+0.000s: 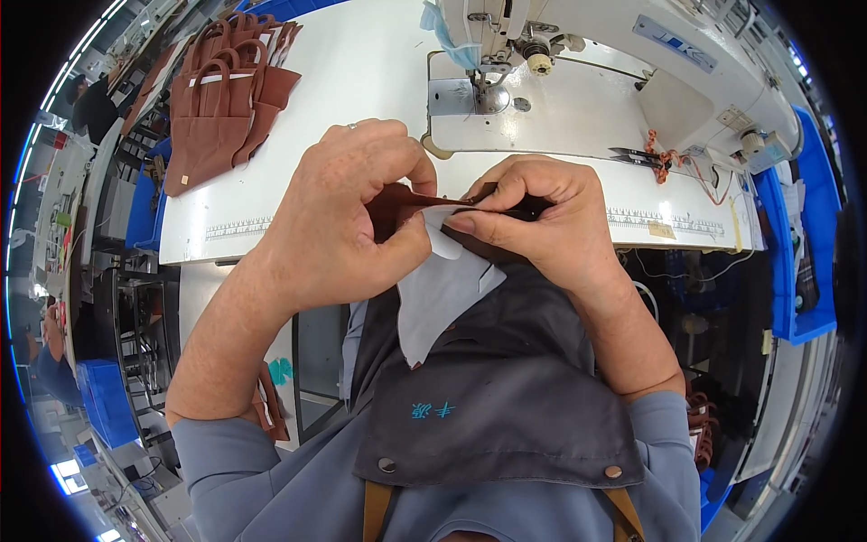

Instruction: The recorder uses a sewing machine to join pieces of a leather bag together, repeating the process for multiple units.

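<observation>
In front of the sewing machine, both my hands hold a brown leather piece (393, 206) with a pale grey backing (442, 294) hanging from it over my dark apron. My left hand (348, 212) pinches the piece with thumb and curled fingers. Close beside it, my right hand (555, 217) is closed too, its thumb and forefinger pressed on the upper edge. Dark material (533, 208) shows in the curl of the right fingers; its kind is unclear. Much of the brown side is hidden by my hands.
A white sewing machine (668, 68) stands on the white table (343, 54), its needle area beyond my hands. Brown handled bags (217, 113) are stacked at far left. Black thread snips (637, 157) lie at right near orange thread. A blue bin (817, 298) hangs at the right edge.
</observation>
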### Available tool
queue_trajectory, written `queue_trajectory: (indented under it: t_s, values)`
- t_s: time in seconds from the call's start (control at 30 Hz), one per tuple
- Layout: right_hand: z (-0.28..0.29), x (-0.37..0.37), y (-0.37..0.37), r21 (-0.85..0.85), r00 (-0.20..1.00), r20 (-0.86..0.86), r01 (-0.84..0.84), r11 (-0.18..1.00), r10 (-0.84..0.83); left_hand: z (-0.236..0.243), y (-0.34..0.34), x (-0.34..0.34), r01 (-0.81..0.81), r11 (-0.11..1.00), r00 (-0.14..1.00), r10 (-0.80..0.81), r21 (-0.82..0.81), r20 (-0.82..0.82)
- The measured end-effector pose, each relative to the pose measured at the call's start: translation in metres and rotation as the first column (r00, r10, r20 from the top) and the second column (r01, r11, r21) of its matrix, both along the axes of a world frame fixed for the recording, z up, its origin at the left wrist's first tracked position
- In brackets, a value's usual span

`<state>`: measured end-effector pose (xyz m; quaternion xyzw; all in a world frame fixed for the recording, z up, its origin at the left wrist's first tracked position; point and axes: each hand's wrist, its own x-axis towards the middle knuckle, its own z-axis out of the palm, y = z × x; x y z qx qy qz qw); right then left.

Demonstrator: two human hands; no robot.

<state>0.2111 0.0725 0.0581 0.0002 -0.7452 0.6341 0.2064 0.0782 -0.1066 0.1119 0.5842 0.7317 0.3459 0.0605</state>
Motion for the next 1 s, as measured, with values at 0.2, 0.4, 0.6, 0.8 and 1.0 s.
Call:
queue_trajectory:
  t_s: [0.2,0.4,0.6,0.8,1.0]
  values:
    - [0.0,0.004,-0.002,-0.112,0.997,0.02,-0.078,0.991,0.08,0.003,-0.003,0.006,0.035,0.998,0.995,-0.04,0.051,0.09]
    - [-0.002,0.004,-0.004,-0.174,0.987,0.05,-0.144,0.974,0.155,0.006,-0.008,0.011,-0.002,1.0,0.988,0.005,-0.024,0.151]
    - [-0.003,0.005,-0.008,-0.092,0.991,0.029,-0.125,0.988,0.128,0.002,-0.013,0.009,0.054,0.998,0.993,-0.055,-0.012,-0.109]
    - [-0.004,0.005,-0.01,-0.095,0.994,0.033,-0.099,0.991,0.102,0.0,-0.015,0.009,0.051,0.999,0.995,-0.052,-0.006,-0.089]
    - [-0.007,0.003,-0.013,-0.062,0.996,0.002,-0.087,0.994,0.087,-0.007,-0.022,0.0,0.001,1.0,0.999,-0.001,0.011,0.033]
